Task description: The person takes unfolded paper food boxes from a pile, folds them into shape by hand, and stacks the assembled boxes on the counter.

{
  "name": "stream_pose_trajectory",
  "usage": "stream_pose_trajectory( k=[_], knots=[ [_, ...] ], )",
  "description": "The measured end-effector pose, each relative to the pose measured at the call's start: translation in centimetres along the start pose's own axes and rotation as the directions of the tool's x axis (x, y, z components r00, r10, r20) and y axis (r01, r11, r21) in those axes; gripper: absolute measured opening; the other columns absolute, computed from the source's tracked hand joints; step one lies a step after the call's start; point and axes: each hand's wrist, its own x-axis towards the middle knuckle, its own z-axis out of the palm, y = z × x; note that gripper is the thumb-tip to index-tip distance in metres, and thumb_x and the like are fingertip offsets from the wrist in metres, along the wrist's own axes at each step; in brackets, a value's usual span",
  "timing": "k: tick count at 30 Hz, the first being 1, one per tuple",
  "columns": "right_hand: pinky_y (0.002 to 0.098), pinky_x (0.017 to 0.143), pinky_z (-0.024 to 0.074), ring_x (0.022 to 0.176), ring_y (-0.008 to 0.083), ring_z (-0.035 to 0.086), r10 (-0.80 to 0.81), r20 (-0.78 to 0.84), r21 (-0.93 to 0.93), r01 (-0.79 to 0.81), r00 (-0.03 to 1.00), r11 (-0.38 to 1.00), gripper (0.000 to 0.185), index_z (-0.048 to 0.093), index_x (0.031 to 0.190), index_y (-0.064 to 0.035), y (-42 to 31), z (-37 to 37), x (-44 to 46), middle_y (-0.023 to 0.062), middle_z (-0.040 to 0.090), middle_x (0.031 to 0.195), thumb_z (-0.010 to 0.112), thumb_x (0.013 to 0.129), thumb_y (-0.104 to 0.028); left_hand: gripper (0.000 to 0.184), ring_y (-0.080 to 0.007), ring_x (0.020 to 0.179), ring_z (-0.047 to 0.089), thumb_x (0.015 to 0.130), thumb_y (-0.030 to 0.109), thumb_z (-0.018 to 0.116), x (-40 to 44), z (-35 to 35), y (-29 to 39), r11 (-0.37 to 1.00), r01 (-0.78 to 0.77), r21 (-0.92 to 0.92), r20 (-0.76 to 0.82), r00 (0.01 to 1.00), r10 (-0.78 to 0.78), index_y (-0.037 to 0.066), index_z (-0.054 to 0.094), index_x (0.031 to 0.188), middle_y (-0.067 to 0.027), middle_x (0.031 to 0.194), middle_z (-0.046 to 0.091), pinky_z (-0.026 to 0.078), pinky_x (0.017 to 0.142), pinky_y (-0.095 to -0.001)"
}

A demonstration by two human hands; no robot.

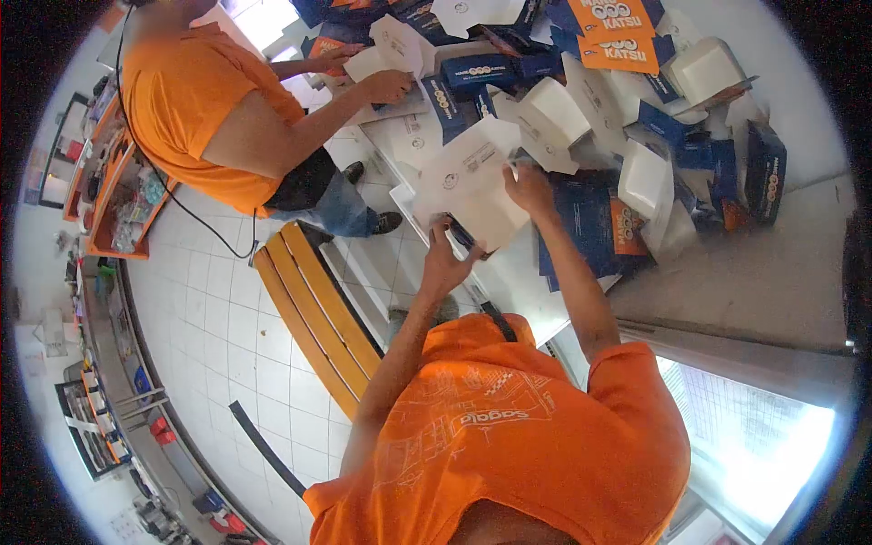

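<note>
A partly unfolded paper food box (472,177), white with small dark print on the side facing me, is held over the table in both my hands. My left hand (447,262) grips its lower left edge, where a strip of dark blue outer side shows. On the upper right edge, my right hand (530,189) pinches a side flap. Just right of my right hand lies a stack of flat dark blue and orange box sheets (590,227). Beyond it, white-lined folded boxes (556,111) are heaped together.
A person in an orange shirt (195,100) stands at the table's left, handling another white box (400,47). Orange printed boxes (618,36) are piled at the far side. A wooden slatted bench (313,313) stands on the tiled floor, and shelves (118,318) line the left wall.
</note>
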Motion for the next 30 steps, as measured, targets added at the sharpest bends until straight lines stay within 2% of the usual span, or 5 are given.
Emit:
stream_pose_trajectory(
  k=[2,8,14,26,30],
  knots=[
    [0.0570,0.085,0.0491,0.096,0.0473,0.065,0.165,0.327,0.013,-0.179,0.931,0.984,0.046,0.063,0.111,-0.0022,0.7,0.1,0.7,0.0260,0.068,0.103,0.043,0.103,-0.043,0.056,-0.0481,0.114,0.054,0.096,0.033,0.066,2.0,3.3,-4.8,0.987,0.012,-0.159,-0.115,0.993,-0.031,-0.006,0.040,0.126,-0.0321,0.122,0.050,0.045,0.095,-0.0536],
    [0.0559,0.093,0.0495,0.101,0.0486,0.065,0.109,0.180,0.109,-0.130,0.978,0.986,0.057,0.063,0.116,0.0016,0.6,1.5,-2.3,0.0299,0.068,0.109,0.030,0.106,-0.044,0.035,-0.0509,0.106,0.053,0.106,0.025,0.041,7.2,2.5,-3.8,0.975,0.219,-0.034,-0.289,0.932,-0.219,-0.007,0.041,0.119,-0.0340,0.115,0.052,0.043,0.092,-0.0563],
    [0.0580,0.081,0.0485,0.091,0.0499,0.063,0.205,0.079,0.256,-0.219,0.976,0.942,0.049,0.066,0.099,-0.0004,0.5,2.3,-2.7,0.0282,0.068,0.098,0.038,0.105,-0.040,0.028,-0.0515,0.101,0.055,0.106,0.024,0.040,7.0,0.5,-2.1,0.986,0.152,0.069,-0.260,0.957,-0.129,-0.001,0.043,0.116,-0.0301,0.113,0.054,0.044,0.086,-0.0581],
    [0.0575,0.079,0.0510,0.089,0.0480,0.066,0.234,-0.068,0.346,-0.197,0.970,0.917,0.041,0.066,0.099,-0.0013,0.5,3.2,-3.2,0.0268,0.069,0.095,0.043,0.104,-0.035,0.029,-0.0470,0.102,0.058,0.106,0.027,0.043,6.0,0.6,-0.4,0.958,0.227,0.174,-0.250,0.951,-0.180,0.002,0.044,0.120,-0.0241,0.114,0.055,0.049,0.082,-0.0554],
    [0.0556,0.080,0.0519,0.091,0.0467,0.067,0.290,0.035,0.318,-0.286,0.956,0.904,0.039,0.068,0.103,-0.0043,1.1,3.6,-3.0,0.0249,0.070,0.096,0.047,0.102,-0.037,0.030,-0.0467,0.103,0.058,0.106,0.027,0.042,6.0,0.8,-1.7,0.974,0.165,0.157,-0.263,0.957,-0.119,0.001,0.045,0.121,-0.0240,0.116,0.056,0.048,0.084,-0.0552]
  ],
)
